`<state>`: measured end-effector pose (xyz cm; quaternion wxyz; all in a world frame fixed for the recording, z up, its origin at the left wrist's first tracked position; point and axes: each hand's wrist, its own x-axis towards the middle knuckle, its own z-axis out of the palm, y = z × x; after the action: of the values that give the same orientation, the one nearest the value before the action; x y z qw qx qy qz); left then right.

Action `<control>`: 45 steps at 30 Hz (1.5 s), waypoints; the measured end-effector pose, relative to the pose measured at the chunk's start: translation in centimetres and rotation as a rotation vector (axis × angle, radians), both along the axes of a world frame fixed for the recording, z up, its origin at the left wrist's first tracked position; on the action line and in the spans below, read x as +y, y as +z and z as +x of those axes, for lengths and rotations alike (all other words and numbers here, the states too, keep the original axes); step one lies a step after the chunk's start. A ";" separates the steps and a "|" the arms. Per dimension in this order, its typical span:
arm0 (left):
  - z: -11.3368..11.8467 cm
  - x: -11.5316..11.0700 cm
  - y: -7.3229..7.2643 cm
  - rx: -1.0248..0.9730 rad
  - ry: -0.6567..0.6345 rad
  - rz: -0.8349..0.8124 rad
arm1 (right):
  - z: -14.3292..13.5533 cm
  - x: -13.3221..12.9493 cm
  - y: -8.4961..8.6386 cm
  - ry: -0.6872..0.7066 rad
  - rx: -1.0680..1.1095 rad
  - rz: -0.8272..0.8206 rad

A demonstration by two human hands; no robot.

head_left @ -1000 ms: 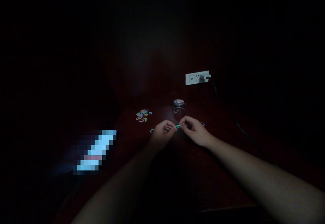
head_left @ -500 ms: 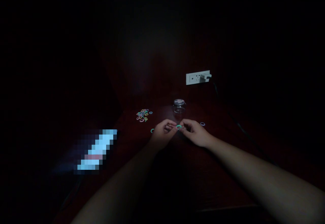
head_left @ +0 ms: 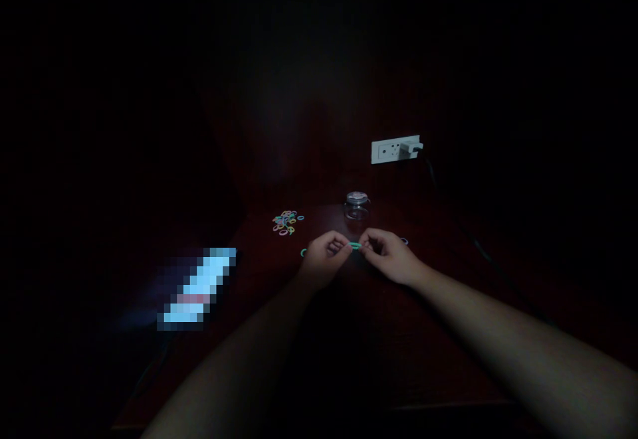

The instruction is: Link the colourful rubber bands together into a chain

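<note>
A small green hair tie (head_left: 355, 246) is stretched between my two hands over the dark red table. My left hand (head_left: 326, 256) pinches its left end, and my right hand (head_left: 391, 256) pinches the right end. Just beyond my fingers stands a clear jar (head_left: 357, 210) with its lid on. Beside my left wrist lies another green hair tie (head_left: 304, 253), partly covered by the hand. A purple hair tie (head_left: 405, 242) sits behind my right hand, also partly hidden.
Several pastel hair ties (head_left: 286, 222) lie in a loose heap at the back left. A lit, blurred screen (head_left: 199, 289) is at the table's left edge. A wall socket (head_left: 396, 150) holds a plug, whose cable (head_left: 478, 246) runs down the right side.
The green hair tie, rounder and looser before, is now drawn into a flat narrow loop between my fingers. The whole view has shifted slightly.
</note>
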<state>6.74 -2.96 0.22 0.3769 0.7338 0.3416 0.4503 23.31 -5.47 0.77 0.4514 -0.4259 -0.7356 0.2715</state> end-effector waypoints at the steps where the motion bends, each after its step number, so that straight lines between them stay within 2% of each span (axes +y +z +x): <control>1: 0.0 0.0 0.0 0.001 0.001 0.004 | 0.0 0.0 0.0 -0.006 0.004 0.005; 11: 0.0 0.1 -0.1 0.007 -0.019 -0.010 | -0.2 -0.2 0.3 0.017 0.022 -0.029; 21: -0.1 0.0 0.1 0.001 -0.005 -0.033 | -0.2 -0.3 0.3 -0.024 0.024 -0.013; 29: -0.1 0.1 -0.4 -0.003 -0.031 -0.048 | -0.3 -0.3 0.4 -0.006 0.031 -0.020; 33: -0.1 0.0 -0.2 0.001 -0.052 -0.056 | -0.2 -0.1 0.2 -0.001 0.013 -0.009; 39: 0.0 -0.2 0.1 -0.015 0.001 -0.026 | -0.2 -0.1 0.2 -0.005 0.014 -0.016; 45: 0.1 -0.3 0.1 -0.010 -0.027 -0.080 | -0.2 -0.3 0.4 0.015 0.014 -0.027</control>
<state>6.79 -3.27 0.32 0.4137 0.7206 0.3475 0.4346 23.08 -5.79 1.13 0.4488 -0.4246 -0.7319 0.2875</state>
